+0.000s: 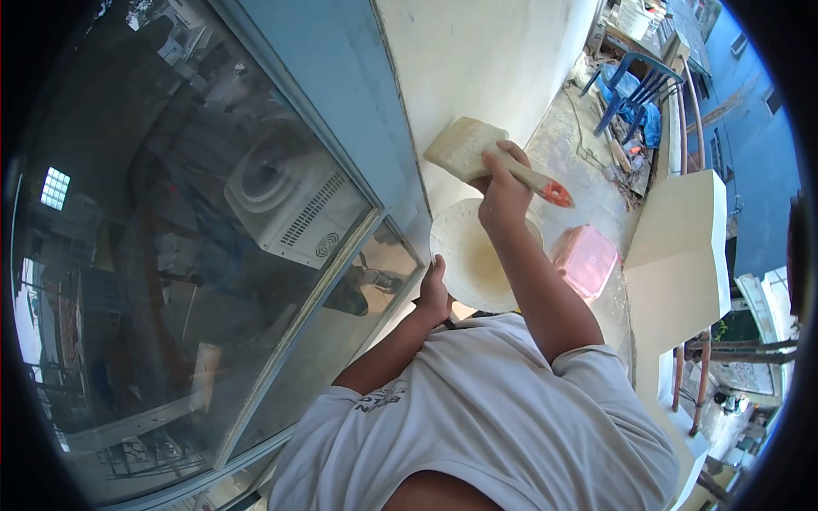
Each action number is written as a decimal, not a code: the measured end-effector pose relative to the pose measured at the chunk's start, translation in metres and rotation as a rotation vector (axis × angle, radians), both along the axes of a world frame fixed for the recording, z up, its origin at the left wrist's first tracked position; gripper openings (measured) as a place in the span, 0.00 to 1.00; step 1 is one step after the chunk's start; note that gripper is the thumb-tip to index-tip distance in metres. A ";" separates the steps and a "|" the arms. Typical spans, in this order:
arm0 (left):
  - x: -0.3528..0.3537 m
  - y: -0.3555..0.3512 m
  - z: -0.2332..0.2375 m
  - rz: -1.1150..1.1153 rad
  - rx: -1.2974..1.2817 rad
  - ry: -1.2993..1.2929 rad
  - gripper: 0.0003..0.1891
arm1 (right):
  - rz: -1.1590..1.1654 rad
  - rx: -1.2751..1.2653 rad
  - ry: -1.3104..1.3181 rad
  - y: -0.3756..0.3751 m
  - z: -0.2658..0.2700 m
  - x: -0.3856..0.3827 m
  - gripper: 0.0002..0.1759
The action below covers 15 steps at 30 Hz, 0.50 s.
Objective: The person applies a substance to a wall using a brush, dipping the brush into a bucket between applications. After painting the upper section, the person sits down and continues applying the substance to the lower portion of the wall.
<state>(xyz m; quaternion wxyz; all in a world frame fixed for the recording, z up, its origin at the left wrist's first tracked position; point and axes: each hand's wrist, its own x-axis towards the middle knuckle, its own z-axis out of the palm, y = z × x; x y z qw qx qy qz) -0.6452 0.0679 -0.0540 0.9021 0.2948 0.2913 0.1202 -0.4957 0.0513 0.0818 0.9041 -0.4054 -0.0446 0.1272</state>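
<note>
A wide paint brush (467,150) with pale, coated bristles and a red-tipped handle is gripped in my right hand (504,192). Its bristles are close to the cream wall (477,51); whether they touch it I cannot tell. Below the brush, a round whitish bowl (464,264) holds cream-coloured liquid. My left hand (435,294) grips the bowl's left rim, thumb up, with the other fingers mostly hidden. My right forearm passes over the right part of the bowl.
A pink plastic container (586,262) rests on the floor to the right. Left is a glass window (170,281) with a blue frame. Farther off are a blue chair (639,94), a blue sheet and clutter. A cream parapet (677,255) and railings border the right side.
</note>
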 end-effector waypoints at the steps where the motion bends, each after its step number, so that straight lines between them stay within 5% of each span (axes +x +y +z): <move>1: 0.000 -0.001 0.000 -0.002 -0.001 0.002 0.28 | 0.025 0.029 -0.013 0.010 0.013 0.000 0.18; 5: 0.001 -0.002 -0.007 -0.026 -0.015 0.012 0.28 | 0.018 0.231 -0.116 0.024 0.085 0.006 0.19; 10: 0.002 -0.004 0.001 -0.013 -0.026 0.015 0.28 | 0.003 0.435 -0.187 0.001 0.112 0.008 0.20; 15: 0.001 -0.002 -0.006 -0.038 -0.054 0.053 0.28 | 0.026 0.147 -0.027 0.022 0.011 0.014 0.20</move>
